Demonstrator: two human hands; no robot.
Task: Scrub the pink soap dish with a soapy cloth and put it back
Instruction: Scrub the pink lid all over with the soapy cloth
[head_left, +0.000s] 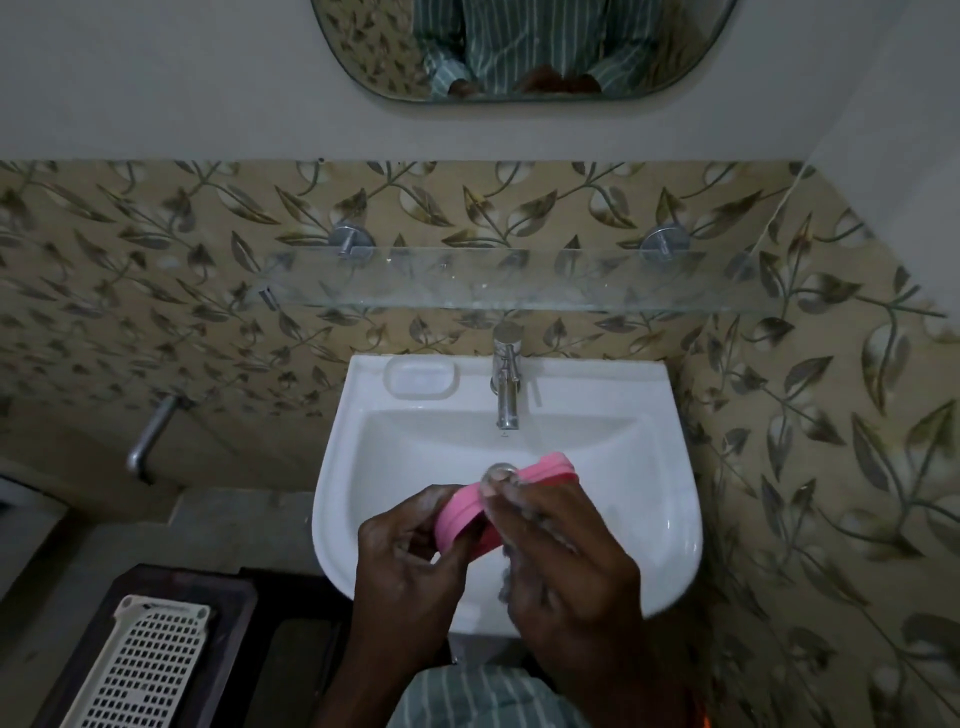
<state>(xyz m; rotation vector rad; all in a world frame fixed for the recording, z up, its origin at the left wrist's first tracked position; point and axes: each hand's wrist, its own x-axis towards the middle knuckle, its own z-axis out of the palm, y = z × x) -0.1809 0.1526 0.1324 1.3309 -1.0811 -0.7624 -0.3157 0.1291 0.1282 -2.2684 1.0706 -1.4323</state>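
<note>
Lying slantwise over white ceramic basin (358, 499), long axis lower-left to upper-right: oval pink plastic soap dish (524, 475), lower end pinched by left hand (410, 561), right hand (566, 566) curled over its middle, cloth unclear.

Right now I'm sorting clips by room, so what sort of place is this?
Most likely a home bathroom: a white wall-hung washbasin with a chrome tap, a glass shelf and a mirror above it on leaf-patterned tiles.
</note>
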